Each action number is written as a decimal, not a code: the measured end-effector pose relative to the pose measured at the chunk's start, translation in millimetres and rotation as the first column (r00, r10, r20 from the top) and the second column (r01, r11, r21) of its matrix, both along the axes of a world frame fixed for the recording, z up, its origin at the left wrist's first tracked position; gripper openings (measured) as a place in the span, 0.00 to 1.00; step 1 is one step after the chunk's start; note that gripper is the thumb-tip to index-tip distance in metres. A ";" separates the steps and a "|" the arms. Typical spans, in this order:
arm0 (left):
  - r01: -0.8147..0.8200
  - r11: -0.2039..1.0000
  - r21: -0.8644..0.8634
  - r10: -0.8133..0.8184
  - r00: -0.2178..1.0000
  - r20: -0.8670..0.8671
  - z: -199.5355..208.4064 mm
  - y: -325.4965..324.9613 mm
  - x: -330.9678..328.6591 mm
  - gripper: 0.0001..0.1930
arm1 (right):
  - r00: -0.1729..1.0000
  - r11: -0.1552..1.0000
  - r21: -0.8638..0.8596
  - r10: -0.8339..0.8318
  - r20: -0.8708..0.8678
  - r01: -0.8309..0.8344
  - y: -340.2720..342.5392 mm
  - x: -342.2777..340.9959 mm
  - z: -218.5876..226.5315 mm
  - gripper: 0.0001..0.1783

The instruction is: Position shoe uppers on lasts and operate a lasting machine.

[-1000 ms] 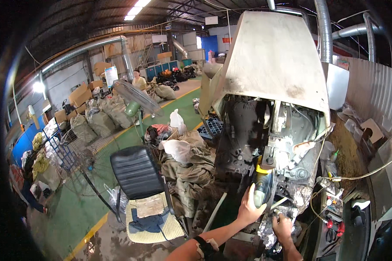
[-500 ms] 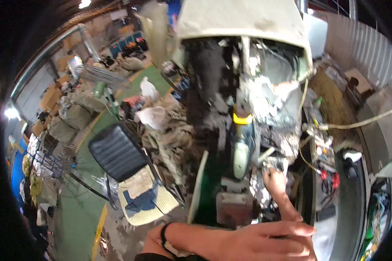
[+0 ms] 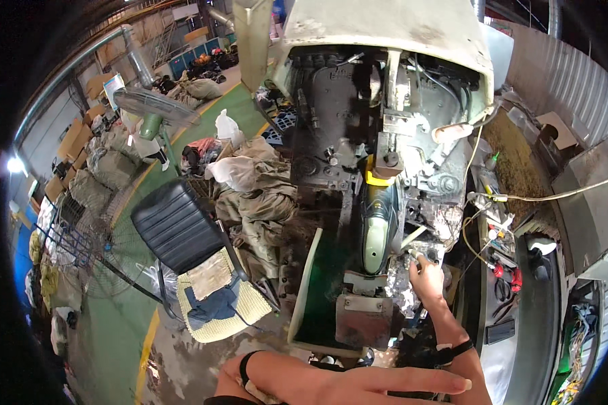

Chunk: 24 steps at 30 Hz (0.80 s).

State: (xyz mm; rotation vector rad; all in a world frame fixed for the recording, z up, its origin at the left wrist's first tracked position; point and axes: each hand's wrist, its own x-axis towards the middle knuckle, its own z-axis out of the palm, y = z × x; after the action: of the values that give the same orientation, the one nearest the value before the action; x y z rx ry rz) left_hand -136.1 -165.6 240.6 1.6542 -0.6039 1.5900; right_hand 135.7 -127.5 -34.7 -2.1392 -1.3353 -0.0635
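My right hand [image 3: 427, 278] is at the front of a large machine [image 3: 341, 101], its fingers closed by a small pale knob-like part. What they hold, if anything, is hidden. A pale rod-shaped handle [image 3: 414, 236] sticks out just beyond them. Left of that hand, a dark shoe-shaped piece [image 3: 378, 202] with a pale green top stands in the machine, a yellow part [image 3: 380, 177] at its far end. My left hand [image 3: 405, 386] lies across the lower edge, fingers stretched out, holding nothing visible and partly cut off by the frame. It passes in front of my right forearm.
A black-backed chair [image 3: 175, 226] with a cloth on its seat stands at left, by piled brown fabric [image 3: 260, 196]. Further left is a standing fan [image 3: 152, 111]. Right of the machine are a tool tray [image 3: 498, 233], red-handled tools [image 3: 515, 279] and a hanging cable [image 3: 561, 192].
The view has steadied and shifted slightly. My left hand has dropped toward the lower edge, showing more of my right forearm. My right hand stays at the same machine part, its fingers closed.
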 end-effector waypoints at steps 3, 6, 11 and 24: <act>0.025 0.999 -0.020 -0.025 1.000 -0.004 -0.9 6.0 -7.9 0.06 | 1.000 1.000 0.017 -0.009 -0.027 0.009 -0.1 -0.5 -0.5 0.12; 0.062 0.996 -0.070 -0.060 0.998 0.031 -0.8 9.9 -12.6 0.05 | 1.000 1.000 0.008 -0.022 -0.019 0.022 0.1 -1.6 0.1 0.11; 0.086 0.990 -0.110 -0.077 0.994 0.080 -7.6 19.5 -24.7 0.05 | 0.987 0.999 0.046 -0.004 -0.161 0.012 1.1 -10.1 16.6 0.15; 0.096 0.995 0.018 -0.098 0.964 0.245 -8.1 54.0 -37.7 0.08 | 0.918 0.960 0.204 0.251 -0.307 -0.194 74.9 -102.0 70.6 0.76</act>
State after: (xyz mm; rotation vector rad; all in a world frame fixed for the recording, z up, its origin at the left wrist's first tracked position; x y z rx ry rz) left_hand -173.8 -111.7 232.6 1.4185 -0.8052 1.7355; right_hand 33.7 -52.6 35.9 -1.7499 -1.3111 0.2555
